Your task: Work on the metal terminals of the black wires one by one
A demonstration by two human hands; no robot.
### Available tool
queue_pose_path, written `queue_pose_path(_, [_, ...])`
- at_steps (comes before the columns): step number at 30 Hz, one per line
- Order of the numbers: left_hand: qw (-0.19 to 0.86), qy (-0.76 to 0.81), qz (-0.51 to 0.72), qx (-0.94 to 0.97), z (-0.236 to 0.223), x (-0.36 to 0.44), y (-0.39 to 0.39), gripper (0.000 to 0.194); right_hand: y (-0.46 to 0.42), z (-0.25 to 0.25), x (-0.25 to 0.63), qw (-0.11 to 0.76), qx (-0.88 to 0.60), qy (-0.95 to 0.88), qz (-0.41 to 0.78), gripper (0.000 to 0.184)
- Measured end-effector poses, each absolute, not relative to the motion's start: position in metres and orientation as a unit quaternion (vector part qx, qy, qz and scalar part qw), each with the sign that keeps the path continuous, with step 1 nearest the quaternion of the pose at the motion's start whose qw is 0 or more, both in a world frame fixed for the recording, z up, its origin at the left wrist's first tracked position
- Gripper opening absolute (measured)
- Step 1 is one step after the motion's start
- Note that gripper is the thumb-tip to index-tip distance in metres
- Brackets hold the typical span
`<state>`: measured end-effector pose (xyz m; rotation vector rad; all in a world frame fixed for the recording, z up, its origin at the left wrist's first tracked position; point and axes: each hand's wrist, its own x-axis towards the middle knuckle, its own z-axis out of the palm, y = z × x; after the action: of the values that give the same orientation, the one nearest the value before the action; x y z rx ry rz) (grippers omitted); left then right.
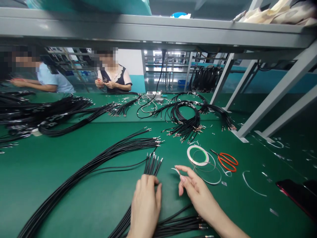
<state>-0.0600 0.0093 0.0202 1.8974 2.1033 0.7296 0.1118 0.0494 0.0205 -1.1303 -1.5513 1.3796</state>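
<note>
My left hand (146, 201) is closed over a bundle of thin black cables (153, 165), whose metal-tipped ends stick out beyond my fingers. To its right, my right hand (194, 188) is raised above the table, thumb and fingertips pinching a short, thin white strip (176, 171). A longer bundle of black cables (99, 162) curves across the table on the left. Beneath my wrists lie more black cables (178, 224), partly hidden by my hands. Just past my right hand is a white ring-shaped roll (190, 153) with a green inner edge, a thin strand trailing from it.
Orange-handled scissors (226, 162) lie right of the roll. Coiled cables (185, 115) and cable piles (49, 112) sit farther back. Grey metal legs (277, 89) rise at right beneath an overhead shelf (148, 29). Two people work across the table. A dark red-edged object (297, 198) lies far right.
</note>
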Motion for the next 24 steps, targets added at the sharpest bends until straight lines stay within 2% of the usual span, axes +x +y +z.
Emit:
queue_pose_path(2, [0.008, 0.76, 0.173, 0.626, 0.018, -0.067, 0.011, 0.015, 0.049, 0.021, 0.112, 0.377, -0.449, -0.604, 0.54, 0.038])
queue_pose_path(5, [-0.008, 0.762, 0.136, 0.633, 0.015, -0.071, 0.011, 0.018, 0.048, 0.021, 0.112, 0.391, -0.454, -0.593, 0.538, 0.039])
queue_pose_path(9, [0.077, 0.751, 0.232, 0.614, 0.015, -0.067, 0.01, 0.016, 0.046, 0.023, 0.108, 0.425, -0.463, -0.54, 0.56, 0.049])
queue_pose_path(12, [0.204, 0.717, 0.343, 0.571, 0.019, -0.059, 0.007, 0.012, 0.043, 0.025, 0.104, 0.453, -0.481, -0.499, 0.561, 0.056])
queue_pose_path(15, [0.316, 0.656, 0.419, 0.542, 0.024, -0.048, 0.004, 0.017, 0.041, 0.03, 0.101, 0.5, -0.486, -0.459, 0.551, 0.061])
queue_pose_path(20, [0.36, 0.628, 0.466, 0.508, 0.029, -0.037, -0.002, 0.02, 0.038, 0.04, 0.1, 0.545, -0.466, -0.408, 0.565, 0.065])
queue_pose_path(24, [0.369, 0.627, 0.454, 0.514, 0.027, -0.036, -0.003, 0.026, 0.04, 0.039, 0.099, 0.549, -0.468, -0.394, 0.569, 0.064])
